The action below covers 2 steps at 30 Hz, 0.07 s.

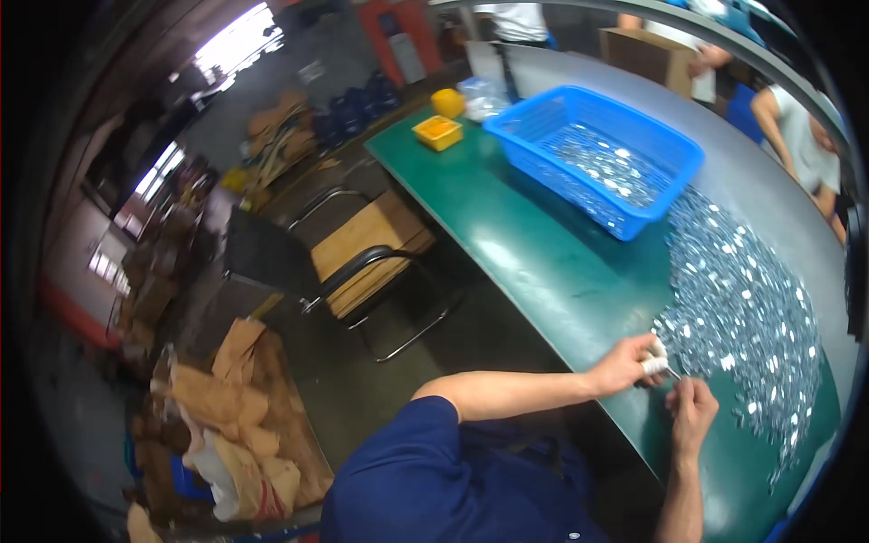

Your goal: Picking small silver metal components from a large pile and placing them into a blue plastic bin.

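Over the near edge of the green table (pixel 579 299), my two hands meet at a small thin metal piece (pixel 672 372). My left hand (pixel 626 364) is closed on one end of it, with white wrapping around some fingertips. At the other end, my right hand (pixel 692 412) pinches with its fingers together. The piece's full shape is hidden by my fingers. Just beyond my hands spreads a wide heap of small shiny metal parts (pixel 742 308). Farther back stands a blue plastic basket (pixel 593 195) holding many similar parts.
A small yellow box (pixel 438 134) and a round yellow thing (pixel 447 102) sit at the table's far end by a clear plastic bag (pixel 484 98). A chair with cardboard (pixel 371 253) stands left. Crumpled brown paper (pixel 226 407) lies lower left. Other people work across the table, near a carton (pixel 643 59).
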### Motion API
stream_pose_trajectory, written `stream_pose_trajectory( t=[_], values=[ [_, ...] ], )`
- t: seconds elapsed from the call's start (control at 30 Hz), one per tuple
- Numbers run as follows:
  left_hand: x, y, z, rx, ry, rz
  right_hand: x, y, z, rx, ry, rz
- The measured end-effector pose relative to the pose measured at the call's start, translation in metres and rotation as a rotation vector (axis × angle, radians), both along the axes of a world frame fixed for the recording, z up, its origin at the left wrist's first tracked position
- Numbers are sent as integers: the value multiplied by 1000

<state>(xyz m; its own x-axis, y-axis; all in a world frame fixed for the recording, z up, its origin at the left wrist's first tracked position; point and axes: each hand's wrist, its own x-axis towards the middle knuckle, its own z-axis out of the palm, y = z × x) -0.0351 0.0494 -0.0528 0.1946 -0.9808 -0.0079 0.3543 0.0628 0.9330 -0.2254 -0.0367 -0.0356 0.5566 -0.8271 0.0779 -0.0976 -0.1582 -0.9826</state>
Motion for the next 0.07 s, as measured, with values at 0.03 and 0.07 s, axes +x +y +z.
stream_pose_trajectory(
  t=[0.03,0.07],
  values=[
    [0,4,3,-31,-32,-10,-2,-1,-3,97,41,24],
    [-1,7,11,-58,-61,-21,0,1,-4,110,53,72]
  ],
)
